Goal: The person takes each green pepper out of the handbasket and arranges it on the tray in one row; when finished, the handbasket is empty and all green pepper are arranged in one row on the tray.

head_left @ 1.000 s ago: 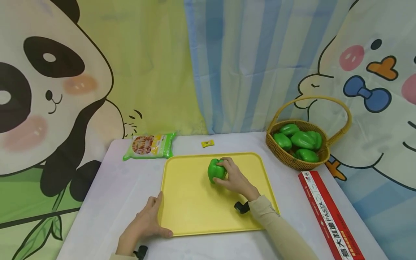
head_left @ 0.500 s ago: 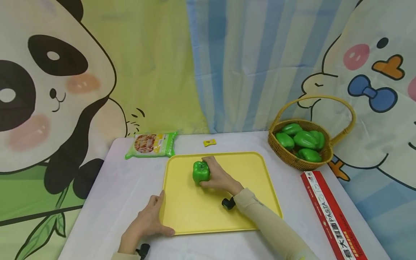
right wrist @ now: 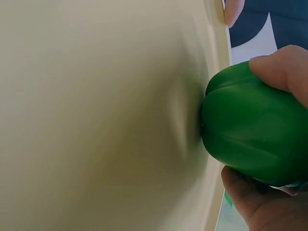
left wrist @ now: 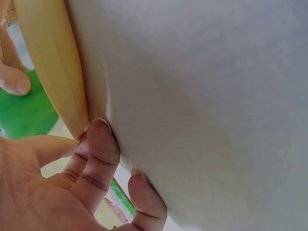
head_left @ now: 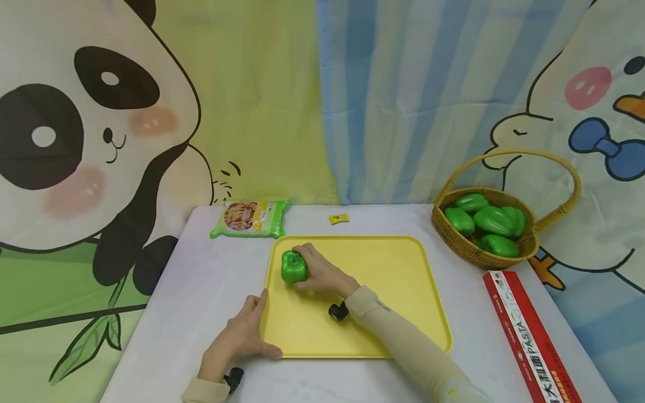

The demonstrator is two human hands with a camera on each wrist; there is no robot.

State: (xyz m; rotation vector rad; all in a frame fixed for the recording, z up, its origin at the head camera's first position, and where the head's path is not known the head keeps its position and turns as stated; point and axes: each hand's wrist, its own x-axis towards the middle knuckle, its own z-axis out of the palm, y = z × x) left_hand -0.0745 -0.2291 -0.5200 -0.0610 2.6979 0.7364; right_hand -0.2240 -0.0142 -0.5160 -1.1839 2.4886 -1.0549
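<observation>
While its long axis runs upright, the held pepper (head_left: 293, 270) points stem-up.

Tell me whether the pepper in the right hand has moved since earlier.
Yes: the pepper has moved left across the yellow tray, nearer its left rim.

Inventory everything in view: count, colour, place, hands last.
Tray: 1, yellow, tabletop centre.
Held pepper: 1, green, tray's left side.
Basket: 1, brown, tabletop's far right.
Basket peppers: 5 visible, green, inside basket.
Long box: 1, red and white, right of tray.
Large packet: 1, mostly green, beyond tray's far-left corner.
Small packet: 1, yellow, behind tray.
Tabletop: 1, white, beneath tray.
Backdrop: count unclear, multicoloured, behind tabletop.
Wrist devices: 2, black, one per wrist.
Left hand: 1, beige-sleeved, touching tray's near-left corner.
Right hand: 1, beige-sleeved, gripping held pepper.
</observation>
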